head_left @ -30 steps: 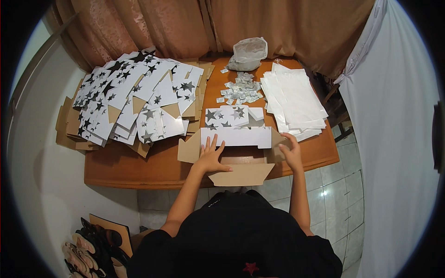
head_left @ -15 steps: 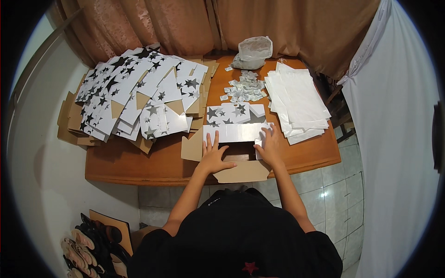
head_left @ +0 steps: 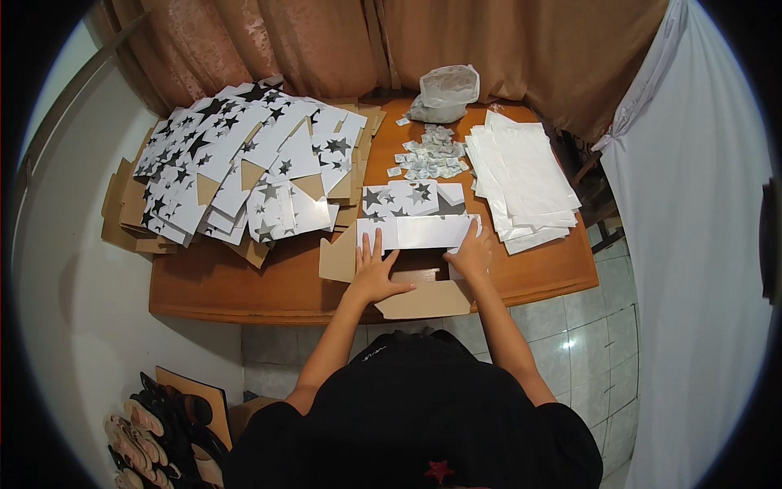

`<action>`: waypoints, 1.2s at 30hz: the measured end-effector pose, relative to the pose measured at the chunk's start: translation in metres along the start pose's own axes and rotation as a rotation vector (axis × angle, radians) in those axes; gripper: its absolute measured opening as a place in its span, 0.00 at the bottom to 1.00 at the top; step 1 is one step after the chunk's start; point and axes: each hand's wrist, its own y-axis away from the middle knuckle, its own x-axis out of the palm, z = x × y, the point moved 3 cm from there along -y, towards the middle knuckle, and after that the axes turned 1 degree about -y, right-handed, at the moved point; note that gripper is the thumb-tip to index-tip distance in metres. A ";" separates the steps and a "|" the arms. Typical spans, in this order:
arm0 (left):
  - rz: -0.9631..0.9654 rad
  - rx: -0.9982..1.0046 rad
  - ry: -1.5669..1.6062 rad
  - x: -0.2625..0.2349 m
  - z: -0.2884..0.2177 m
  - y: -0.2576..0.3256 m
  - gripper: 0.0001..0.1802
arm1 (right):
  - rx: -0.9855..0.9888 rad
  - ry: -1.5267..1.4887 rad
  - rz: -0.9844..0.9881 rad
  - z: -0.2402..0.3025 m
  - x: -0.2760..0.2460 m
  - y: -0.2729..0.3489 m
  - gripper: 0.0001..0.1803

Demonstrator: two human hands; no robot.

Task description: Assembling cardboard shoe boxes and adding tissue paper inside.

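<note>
A partly folded cardboard box point(head_left: 419, 231), white with black and grey stars outside and brown inside, lies in front of me near the table's front edge. Its near side is open, with a brown flap point(head_left: 425, 301) hanging toward me and another brown flap point(head_left: 337, 257) sticking out at the left. My left hand point(head_left: 375, 277) rests on the box's left end, fingers spread, thumb pointing right above the near flap. On the right end, my right hand point(head_left: 471, 253) grips the white side panel between thumb and fingers. The box's inside is mostly dark.
Flat star-printed cardboard sheets point(head_left: 220, 155) are piled at the left. Small clear packets point(head_left: 432, 155) lie scattered beyond the box, before a translucent bag point(head_left: 446, 94). White plastic sheets point(head_left: 529, 175) are stacked at the right of the wooden table point(head_left: 244, 289). Shoes point(head_left: 151, 432) stand lower left.
My right hand's fingers have drawn closer together and moved slightly inward around the box's right end. My left hand has hardly shifted on the left end.
</note>
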 end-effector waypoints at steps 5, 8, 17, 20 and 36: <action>-0.347 -0.082 -0.095 -0.051 -0.001 0.018 0.35 | -0.020 -0.075 0.025 0.001 -0.011 0.001 0.56; -0.713 -0.398 -0.171 -0.070 0.022 0.037 0.29 | -0.119 0.021 -0.043 0.001 -0.015 -0.002 0.56; -0.456 0.001 0.643 -0.052 0.014 0.035 0.31 | -0.366 0.092 0.058 0.008 -0.007 -0.011 0.50; -0.335 0.103 0.346 -0.036 0.004 0.027 0.30 | -0.383 0.075 0.029 0.006 -0.007 -0.008 0.47; -0.021 0.185 0.106 -0.025 0.008 0.018 0.29 | -0.390 0.144 0.007 0.014 -0.010 -0.001 0.46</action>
